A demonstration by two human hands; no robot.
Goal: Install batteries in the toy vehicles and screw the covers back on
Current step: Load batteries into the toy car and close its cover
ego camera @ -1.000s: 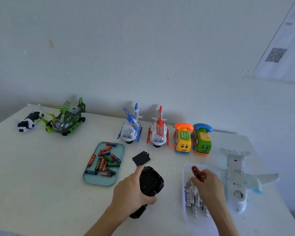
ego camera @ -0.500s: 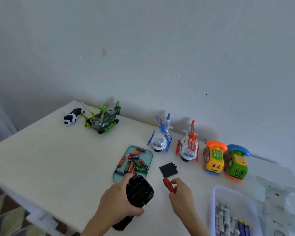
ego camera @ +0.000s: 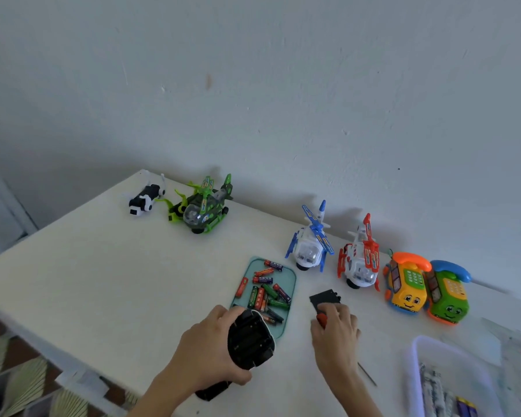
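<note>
Reaching forward since a moment ago, the right hand point(ego camera: 336, 335), gripping a red-handled screwdriver point(ego camera: 322, 319), touches the flat black battery cover point(ego camera: 325, 298). Left hand point(ego camera: 206, 353) clasps the upturned black toy vehicle point(ego camera: 248, 341). Next, probably: fit cover, then screw.

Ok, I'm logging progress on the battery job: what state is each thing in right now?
Black toy vehicle: upside down, battery bay uncovered, gripped by left hand.
Black rectangular cover: off, lying on the table.
Red-handled screwdriver: held in right hand, tip pointing toward the person.
Teal tray: holding loose batteries.
Blue helicopter, red helicopter: upright, untouched.
</note>
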